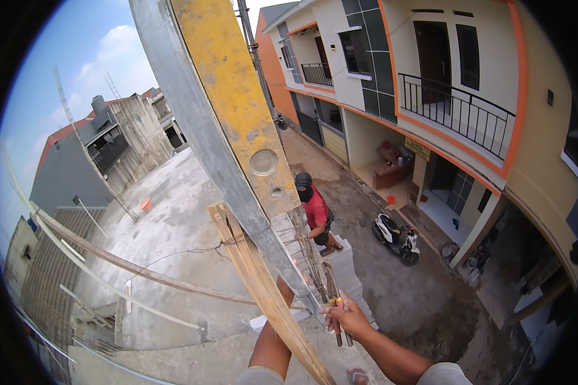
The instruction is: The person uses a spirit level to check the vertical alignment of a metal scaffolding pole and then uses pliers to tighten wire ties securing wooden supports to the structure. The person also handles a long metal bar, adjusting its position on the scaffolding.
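Note:
My right hand [347,316] is closed around the handles of rusty metal pincers [333,289] with yellow bands. Their upper part lies against a column of thin rebar [307,255]. My left forearm [273,350] reaches up behind a split wooden board [263,282]; the board and the grey formwork plank [205,109] hide my left hand's fingers. Tie wire [228,242] is wound round the board near its top. A worn yellow spirit level [228,83] with a round hole stands upright along the plank, tilted in view.
A person [317,212] in a red shirt and dark head covering is beyond the rebar, by a pale ledge [343,263]. Below right, a scooter [397,239] stands in the lane before balconied houses. Bamboo poles [141,273] cross the concrete slab [167,218] on the left.

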The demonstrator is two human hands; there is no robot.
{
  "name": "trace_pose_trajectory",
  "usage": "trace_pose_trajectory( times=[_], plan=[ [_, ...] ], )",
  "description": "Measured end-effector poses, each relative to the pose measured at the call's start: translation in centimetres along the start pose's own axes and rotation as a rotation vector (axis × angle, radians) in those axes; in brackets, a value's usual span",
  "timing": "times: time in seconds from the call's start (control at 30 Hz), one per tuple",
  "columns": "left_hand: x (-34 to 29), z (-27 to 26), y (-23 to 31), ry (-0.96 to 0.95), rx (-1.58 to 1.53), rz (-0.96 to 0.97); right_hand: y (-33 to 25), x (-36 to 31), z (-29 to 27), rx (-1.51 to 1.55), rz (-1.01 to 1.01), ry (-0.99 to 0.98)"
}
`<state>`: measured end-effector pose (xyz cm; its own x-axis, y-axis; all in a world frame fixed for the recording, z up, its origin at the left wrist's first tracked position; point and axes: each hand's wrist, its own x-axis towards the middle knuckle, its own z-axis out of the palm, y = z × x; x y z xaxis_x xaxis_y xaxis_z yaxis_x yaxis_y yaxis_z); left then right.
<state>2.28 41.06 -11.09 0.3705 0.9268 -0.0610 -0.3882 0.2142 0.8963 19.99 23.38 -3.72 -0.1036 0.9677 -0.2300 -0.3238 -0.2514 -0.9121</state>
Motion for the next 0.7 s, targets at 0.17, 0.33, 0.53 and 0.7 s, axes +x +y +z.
trace_pose_trajectory(
  times=[0.17,0.33,0.53,0.7],
  plan=[
    [-0.1,1.1,1.3,-0.006,-0.146,-0.086,-2.7,2.0,2.2,-0.053,-0.09,0.015],
    [-0.4,2.0,2.1,0.027,-0.294,-0.166,-5.3,4.9,3.5,-0.055,-0.24,0.134],
    [0.0,2.0,2.3,0.018,-0.221,-0.091,-4.4,8.9,4.1,-0.332,-0.172,0.263],
    [-0.5,2.6,2.6,-0.002,-0.023,0.098,-2.3,9.7,4.0,-0.35,-0.263,0.266]
  ],
)
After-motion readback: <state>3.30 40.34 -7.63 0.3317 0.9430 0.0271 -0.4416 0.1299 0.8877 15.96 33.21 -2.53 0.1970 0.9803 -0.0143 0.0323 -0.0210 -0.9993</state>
